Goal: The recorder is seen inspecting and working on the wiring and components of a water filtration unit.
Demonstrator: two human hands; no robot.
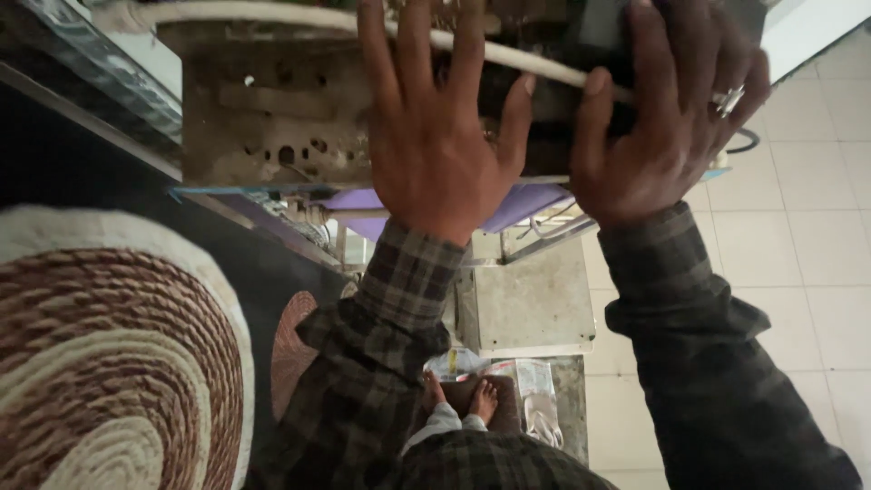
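My left hand lies flat, fingers spread, on a dirty rusted metal chassis with punched holes. My right hand, with a ring on one finger, presses on the dark right part of the same unit. A pale cable runs across the top of the unit and passes under both hands. Both sleeves are dark plaid. Neither hand grips anything; the palms rest on the unit.
A round braided mat in brown and cream lies at lower left. Below the unit stand a purple surface and a grey metal stand. My bare feet are near plastic packets on the floor. White floor tiles stretch on the right.
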